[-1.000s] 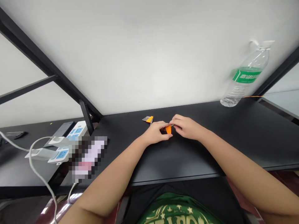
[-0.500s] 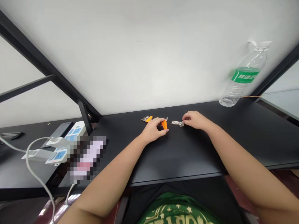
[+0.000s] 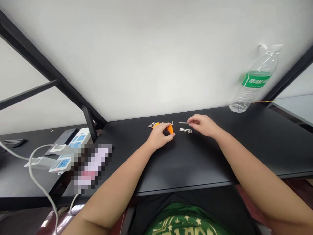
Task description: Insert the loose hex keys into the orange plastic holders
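The right hand [image 3: 201, 125] has lifted one hex key [image 3: 184, 123] off the loose bunch [image 3: 186, 130], fingertips clamped on it. The left hand [image 3: 158, 136] pinches one orange holder [image 3: 170, 129], one bent key end [image 3: 172, 123] showing. Right of this holder lies the bunch, too small to count; left, a second orange holder [image 3: 155, 125], partly blocked by the left hand; far right, one bottle [image 3: 255, 78].

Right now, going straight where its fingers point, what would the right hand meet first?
Likely the bent silver metal key at the orange plastic holder in the left hand, though depth is unclear.
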Available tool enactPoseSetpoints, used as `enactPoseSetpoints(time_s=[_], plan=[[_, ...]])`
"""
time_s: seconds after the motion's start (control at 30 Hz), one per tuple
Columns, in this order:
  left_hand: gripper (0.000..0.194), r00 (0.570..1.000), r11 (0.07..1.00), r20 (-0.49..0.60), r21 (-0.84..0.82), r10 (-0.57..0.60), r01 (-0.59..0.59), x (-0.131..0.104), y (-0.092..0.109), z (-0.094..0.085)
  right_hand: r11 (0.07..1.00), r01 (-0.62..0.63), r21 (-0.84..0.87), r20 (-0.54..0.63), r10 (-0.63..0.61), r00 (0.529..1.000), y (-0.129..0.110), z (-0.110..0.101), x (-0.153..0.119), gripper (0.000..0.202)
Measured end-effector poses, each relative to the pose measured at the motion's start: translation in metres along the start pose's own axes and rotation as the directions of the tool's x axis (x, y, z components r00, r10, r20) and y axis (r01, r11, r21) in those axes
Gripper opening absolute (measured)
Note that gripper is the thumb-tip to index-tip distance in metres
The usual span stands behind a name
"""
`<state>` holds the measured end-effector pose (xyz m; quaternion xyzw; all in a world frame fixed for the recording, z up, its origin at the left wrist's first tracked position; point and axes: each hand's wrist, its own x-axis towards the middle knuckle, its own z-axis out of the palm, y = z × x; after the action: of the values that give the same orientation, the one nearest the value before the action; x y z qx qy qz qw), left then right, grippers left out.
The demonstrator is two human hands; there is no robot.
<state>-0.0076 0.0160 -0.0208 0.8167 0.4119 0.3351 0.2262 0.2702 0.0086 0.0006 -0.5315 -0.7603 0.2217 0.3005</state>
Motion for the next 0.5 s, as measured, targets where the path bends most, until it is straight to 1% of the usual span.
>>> enactPoseSetpoints(time_s=[0.1,0.17,0.27,0.33,0.5], plan=[[0.042,1.000,1.000,0.017,0.003,0.010,-0.010,0.000,0.003,-0.001,0.978,0.201,0.050,-0.052,-0.199,0.979,-0.014,0.009,-0.003,0.022],[0.042,0.999,1.000,0.024,0.003,0.028,-0.029,-0.001,0.004,-0.001,0.963,0.269,0.023,-0.071,-0.267,0.961,-0.020,0.013,-0.005,0.023],[0.042,0.998,0.999,0.036,0.005,0.046,-0.046,-0.001,0.005,-0.001,0.953,0.303,-0.020,-0.074,-0.304,0.950,-0.023,0.017,-0.006,0.024],[0.041,0.998,0.999,0.045,0.015,0.050,-0.050,-0.001,0.005,-0.001,0.944,0.326,-0.049,-0.051,-0.328,0.943,-0.023,0.017,-0.007,0.025],[0.037,0.993,0.996,0.104,0.067,0.056,-0.063,-0.001,0.005,-0.002,0.893,0.399,-0.211,0.011,-0.406,0.914,-0.023,0.019,-0.009,0.028]])
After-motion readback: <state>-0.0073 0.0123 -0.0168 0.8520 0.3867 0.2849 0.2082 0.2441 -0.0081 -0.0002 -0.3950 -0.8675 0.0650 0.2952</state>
